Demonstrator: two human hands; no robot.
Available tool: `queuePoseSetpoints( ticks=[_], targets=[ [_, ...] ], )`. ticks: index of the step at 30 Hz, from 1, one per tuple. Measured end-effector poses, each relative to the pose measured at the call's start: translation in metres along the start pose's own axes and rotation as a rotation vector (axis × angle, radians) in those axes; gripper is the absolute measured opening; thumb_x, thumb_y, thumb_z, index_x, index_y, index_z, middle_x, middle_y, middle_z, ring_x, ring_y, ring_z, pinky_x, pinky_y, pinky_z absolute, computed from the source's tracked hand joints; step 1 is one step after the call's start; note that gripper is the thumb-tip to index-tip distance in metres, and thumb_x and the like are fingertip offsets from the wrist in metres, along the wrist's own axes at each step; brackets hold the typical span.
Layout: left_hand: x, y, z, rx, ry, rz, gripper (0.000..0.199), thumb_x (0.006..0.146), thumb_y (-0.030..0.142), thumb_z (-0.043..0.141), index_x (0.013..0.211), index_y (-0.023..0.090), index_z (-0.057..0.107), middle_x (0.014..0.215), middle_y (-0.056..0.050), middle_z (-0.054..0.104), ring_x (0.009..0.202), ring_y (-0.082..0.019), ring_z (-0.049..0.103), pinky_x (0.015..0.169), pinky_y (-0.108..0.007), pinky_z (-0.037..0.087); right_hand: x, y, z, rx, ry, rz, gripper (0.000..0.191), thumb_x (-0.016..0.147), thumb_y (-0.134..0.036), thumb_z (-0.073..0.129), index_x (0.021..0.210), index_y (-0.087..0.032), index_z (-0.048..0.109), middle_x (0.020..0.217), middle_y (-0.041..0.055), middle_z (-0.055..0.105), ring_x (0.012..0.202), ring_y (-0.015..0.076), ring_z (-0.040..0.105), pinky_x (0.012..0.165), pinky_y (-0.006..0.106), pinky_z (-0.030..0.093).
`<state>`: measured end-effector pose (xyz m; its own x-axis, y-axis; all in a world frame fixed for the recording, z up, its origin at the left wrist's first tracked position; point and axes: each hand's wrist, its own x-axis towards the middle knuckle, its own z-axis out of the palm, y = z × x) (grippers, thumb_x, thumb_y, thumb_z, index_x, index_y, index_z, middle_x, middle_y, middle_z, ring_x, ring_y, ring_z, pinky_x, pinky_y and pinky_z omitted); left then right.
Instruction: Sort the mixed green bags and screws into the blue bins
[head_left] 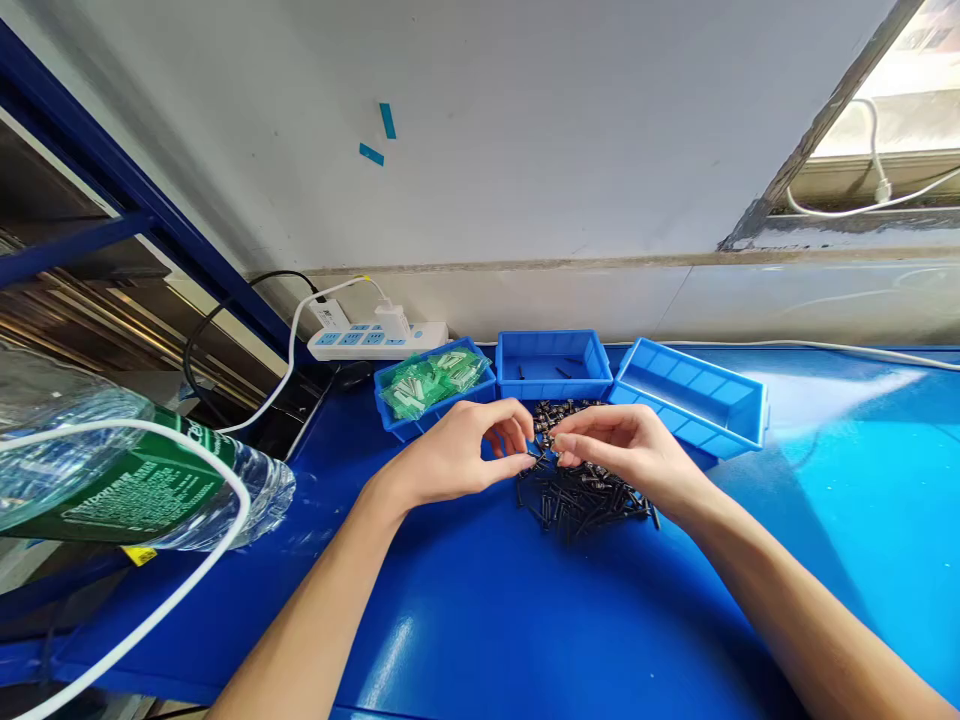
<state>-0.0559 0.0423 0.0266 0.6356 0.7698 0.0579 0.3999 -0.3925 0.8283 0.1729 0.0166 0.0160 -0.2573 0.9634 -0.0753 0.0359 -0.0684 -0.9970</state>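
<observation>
Over a pile of black screws [592, 500] on the blue table, my two hands are close together. My left hand [476, 450] has thumb and fingers curled toward each other around a small dark screw near the fingertips. Thumb and index finger of my right hand [626, 445] are pinched together; whatever lies between them is too small to name. Behind the hands stand a blue bin [555, 388] with a few black screws inside, and a blue bin [686, 432] angled to the right. A third blue bin [405, 430] at the left holds green plastic bags [435, 382] with pale pieces.
A white power strip [379, 345] with plugs lies behind the left bin. A large water bottle [142, 475] and a white cable [187, 585] occupy the left side. The wall [525, 140] rises behind the table [480, 610].
</observation>
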Motion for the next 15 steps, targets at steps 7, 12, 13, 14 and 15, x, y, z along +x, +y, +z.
queuePoseSetpoints(
  ticks=[7,12,13,14,15],
  targets=[
    [0.001,-0.012,-0.001,0.173,-0.067,-0.038,0.012,0.09,0.012,0.07,0.096,0.018,0.079,0.099,-0.004,0.073,0.08,-0.015,0.066,0.076,-0.025,0.054,0.001,0.001,0.001,0.232,0.243,-0.054,0.05,0.072,-0.034,0.089,0.12,-0.038,0.078,0.143,0.0009,0.07,0.122,0.0268,0.07,0.108,0.043,0.052],
    [0.002,-0.013,0.003,0.212,-0.062,-0.03,0.007,0.091,0.013,0.07,0.086,0.016,0.074,0.09,-0.002,0.069,0.076,-0.014,0.063,0.072,-0.024,0.051,0.0,-0.001,0.0,0.218,0.205,-0.04,0.046,0.076,-0.036,0.084,0.122,-0.037,0.075,0.143,0.0031,0.07,0.113,0.0263,0.072,0.097,0.043,0.056],
    [0.002,-0.013,0.003,0.213,-0.056,-0.027,0.007,0.091,0.013,0.07,0.085,0.016,0.073,0.089,-0.002,0.069,0.075,-0.014,0.063,0.071,-0.024,0.051,0.0,-0.001,0.0,0.214,0.198,-0.037,0.045,0.076,-0.036,0.083,0.121,-0.036,0.076,0.142,0.0036,0.07,0.112,0.0261,0.073,0.095,0.042,0.056],
    [0.003,-0.014,0.003,0.209,-0.051,-0.025,0.007,0.091,0.013,0.07,0.085,0.016,0.072,0.088,-0.002,0.068,0.074,-0.013,0.062,0.07,-0.024,0.051,0.0,-0.001,-0.001,0.211,0.193,-0.035,0.044,0.076,-0.036,0.083,0.119,-0.035,0.076,0.141,0.0042,0.071,0.11,0.0259,0.073,0.093,0.041,0.057],
    [0.003,-0.014,0.003,0.201,-0.047,-0.025,0.007,0.091,0.013,0.07,0.084,0.017,0.071,0.088,-0.001,0.068,0.073,-0.013,0.062,0.07,-0.024,0.051,0.0,-0.001,-0.001,0.209,0.19,-0.032,0.043,0.075,-0.037,0.083,0.118,-0.034,0.076,0.14,0.0049,0.072,0.109,0.0259,0.074,0.091,0.041,0.057]
  ],
)
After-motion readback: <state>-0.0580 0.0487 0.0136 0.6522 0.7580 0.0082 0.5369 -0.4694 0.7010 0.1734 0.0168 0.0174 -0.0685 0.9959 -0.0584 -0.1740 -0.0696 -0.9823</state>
